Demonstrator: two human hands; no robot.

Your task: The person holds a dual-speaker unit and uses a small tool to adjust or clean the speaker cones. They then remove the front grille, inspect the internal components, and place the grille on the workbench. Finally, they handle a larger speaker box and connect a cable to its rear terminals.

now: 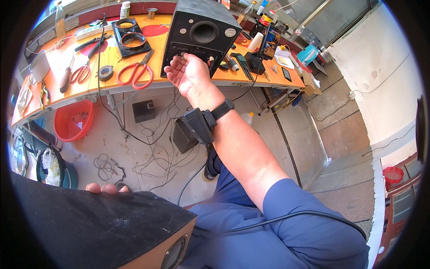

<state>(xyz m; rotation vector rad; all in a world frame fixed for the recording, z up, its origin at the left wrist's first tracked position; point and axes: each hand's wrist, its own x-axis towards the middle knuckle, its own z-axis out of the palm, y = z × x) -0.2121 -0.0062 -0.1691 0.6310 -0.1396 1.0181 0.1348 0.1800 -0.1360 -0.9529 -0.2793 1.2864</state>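
A black speaker (201, 13) with a round port stands on the orange workbench. My right hand (190, 74) reaches to its lower front, palm turned up, fingers curled. Thumb and fingertips close around a small knob (182, 54), which they partly cover. Another knob (211, 58) sits just right of the hand. At the lower left, close to me, is a second speaker box (89, 224) with a black top, a brown face and a round driver. Fingertips of my left hand (106, 188) hook over its far edge; the rest of that hand is hidden behind it.
Red-handled scissors (134, 75), black tape (105, 72), a screwdriver (66, 80) and a black ring-holed panel (131, 38) lie left of the standing speaker. To its right is a propped phone (270, 42). Cables (156, 152) and a red basin (74, 120) are on the floor.
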